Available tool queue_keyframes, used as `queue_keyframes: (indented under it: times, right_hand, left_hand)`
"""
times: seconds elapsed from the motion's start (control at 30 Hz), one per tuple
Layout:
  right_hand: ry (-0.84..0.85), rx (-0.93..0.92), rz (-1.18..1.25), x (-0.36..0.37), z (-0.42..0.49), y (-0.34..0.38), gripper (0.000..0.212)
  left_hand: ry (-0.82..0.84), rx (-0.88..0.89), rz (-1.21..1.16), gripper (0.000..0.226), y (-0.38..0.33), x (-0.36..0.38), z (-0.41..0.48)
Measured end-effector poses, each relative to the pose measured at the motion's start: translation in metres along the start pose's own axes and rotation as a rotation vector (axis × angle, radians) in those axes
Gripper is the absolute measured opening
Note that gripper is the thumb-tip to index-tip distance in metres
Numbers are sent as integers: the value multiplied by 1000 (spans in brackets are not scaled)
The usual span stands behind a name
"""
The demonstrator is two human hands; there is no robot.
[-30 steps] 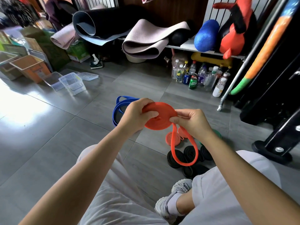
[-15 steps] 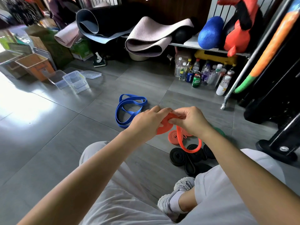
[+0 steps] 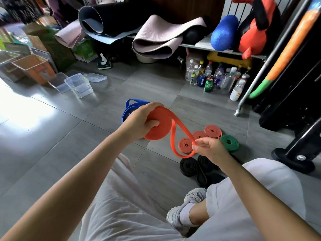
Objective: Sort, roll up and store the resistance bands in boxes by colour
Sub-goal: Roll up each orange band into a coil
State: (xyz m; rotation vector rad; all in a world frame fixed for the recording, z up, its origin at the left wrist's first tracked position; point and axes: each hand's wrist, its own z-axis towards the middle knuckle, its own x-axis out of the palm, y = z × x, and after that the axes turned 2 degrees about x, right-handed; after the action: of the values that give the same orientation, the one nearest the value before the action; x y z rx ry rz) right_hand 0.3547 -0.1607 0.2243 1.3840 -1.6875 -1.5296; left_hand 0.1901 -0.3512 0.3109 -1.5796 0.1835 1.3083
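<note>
Head view, with sorting and rolling seemingly past halfway and boxing not begun. Largest first: clear boxes [image 3: 76,78] well to the left of and beyond the half-wound orange band [image 3: 159,126], open, with no bands visible inside. Just behind that band, a blue band [image 3: 127,110] loose on the floor, not yet rolled. Half-wound orange band itself held off the floor: coil gripped by the left hand [image 3: 142,121], fingers curled over its rim and thumb pressed to its face; free tail looping down to the right hand [image 3: 208,148], pinched there between thumb and fingertips. Below and to the right of it, black rolls [image 3: 189,166] lying wound; further right, a green roll [image 3: 229,142]; just right of it, three small orange rolls [image 3: 185,145] finished. Left to do, by this reckoning: wind in the tail, roll the blue, box everything by colour. Beyond and to the right of the band, among the bottles, "PEPSI" legible on a blue can [image 3: 202,80]; green can [image 3: 208,85] beside it, label too small to read.
</note>
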Motion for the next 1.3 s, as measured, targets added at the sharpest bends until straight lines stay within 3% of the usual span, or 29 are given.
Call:
queue_keyframes:
  times: [0.13, 0.4, 0.5, 0.57, 0.63, 0.8, 1.0, 1.07, 1.2, 1.3]
  right_hand:
    - [-57, 112, 62, 4, 1, 1, 13]
    - [-13, 272, 1010, -5, 9, 8, 24]
    - [38, 261, 1079, -8, 7, 12, 2]
    - [36, 276, 1109, -9, 6, 16, 13]
    - [2, 302, 1152, -11, 6, 21, 8]
    - [-1, 341, 981, -16, 8, 19, 35]
    - [-109, 292, 904, -17, 14, 8, 25]
    - [-145, 299, 747, -16, 17, 3, 24]
    - [-163, 242, 196, -12, 19, -4, 12]
    - [-131, 120, 53, -7, 17, 4, 29]
  left_hand:
    - [-15, 6, -65, 54, 10, 0, 2]
    - [-4, -50, -1, 56, 27, -3, -1]
    - [26, -67, 48, 57, 34, -2, -3]
    - [46, -75, 60, 56, 36, 0, -3]
    - [60, -81, 79, 55, 38, 2, -2]
    - [72, -81, 106, 55, 41, 4, 0]
    - [70, -89, 98, 55, 39, 3, -1]
    - [90, -74, 105, 56, 32, 4, -3]
    - [134, 14, 129, 56, 11, 9, -4]
    - [192, 34, 191, 55, -3, 17, -3]
